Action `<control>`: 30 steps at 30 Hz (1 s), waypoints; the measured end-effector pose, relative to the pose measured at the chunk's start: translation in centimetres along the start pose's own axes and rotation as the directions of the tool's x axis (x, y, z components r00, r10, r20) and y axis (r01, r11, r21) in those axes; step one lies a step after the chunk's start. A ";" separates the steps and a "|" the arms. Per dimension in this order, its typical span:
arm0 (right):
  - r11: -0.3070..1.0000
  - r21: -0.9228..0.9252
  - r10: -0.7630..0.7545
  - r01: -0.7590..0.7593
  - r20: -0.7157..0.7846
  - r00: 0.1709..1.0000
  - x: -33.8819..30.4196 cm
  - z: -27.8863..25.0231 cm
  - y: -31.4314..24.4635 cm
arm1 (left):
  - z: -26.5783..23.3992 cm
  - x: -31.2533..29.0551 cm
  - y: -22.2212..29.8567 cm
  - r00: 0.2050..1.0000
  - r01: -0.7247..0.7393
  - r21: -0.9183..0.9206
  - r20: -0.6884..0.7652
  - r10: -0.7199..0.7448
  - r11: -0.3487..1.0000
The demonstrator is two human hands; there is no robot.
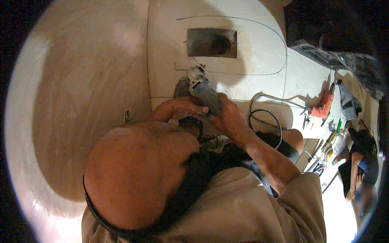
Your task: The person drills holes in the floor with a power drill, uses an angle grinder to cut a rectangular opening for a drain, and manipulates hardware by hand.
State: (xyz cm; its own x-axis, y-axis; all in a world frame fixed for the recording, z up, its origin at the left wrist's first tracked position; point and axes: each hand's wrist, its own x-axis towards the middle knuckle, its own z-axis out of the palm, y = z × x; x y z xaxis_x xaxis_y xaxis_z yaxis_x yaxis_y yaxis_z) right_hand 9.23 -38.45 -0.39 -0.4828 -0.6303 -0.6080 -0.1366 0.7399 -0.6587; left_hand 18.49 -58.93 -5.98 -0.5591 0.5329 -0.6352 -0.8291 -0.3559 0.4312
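Both hands close around an angle grinder (204, 91) that points away from the person toward the pale slab. The left hand (182, 108) wraps its fingers over the near left side of the grey-blue body, thumb side against it, and the right hand (227, 117) clenches the rear of the body from the right, knuckles up. The grinder's head, with its light metal guard, sits just beyond the fingertips and rests on or just above the stone slab (259, 48); I cannot tell whether the disc touches the surface

Further out beyond the grinder head, a dark rectangular cutout (212, 42) opens in the slab, and a thin pencilled curve arcs around it. To the left of the left hand lies a wide pale floor area (81, 81) with a curved shadow across it. To the right of the right hand a black cable (265, 117) loops on the floor, touching a grey cord that runs farther right to an orange power drill (324, 106) lying on its side. Beyond the drill, well apart from the hands, small hand tools (328, 141) are scattered near another person (362, 162) who sits at the right rim of the view

Below the hands, the person's own knee and beige shirt fill the lower part of the view
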 end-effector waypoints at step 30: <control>0.088 0.913 0.588 0.397 -0.370 0.719 -6.8 -7.8 3.6 | 15.2 6.0 11.7 0.723 -0.637 0.763 0.545 0.424 0.107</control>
State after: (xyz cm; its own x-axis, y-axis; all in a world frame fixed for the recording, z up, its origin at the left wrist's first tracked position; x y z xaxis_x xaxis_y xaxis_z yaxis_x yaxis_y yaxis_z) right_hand 5.23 -29.68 4.83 -0.7477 0.0685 -0.6605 0.5861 -0.3996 -0.7048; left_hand 5.48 -48.18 5.01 -0.7543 0.6525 0.0726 0.2704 0.2079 0.9400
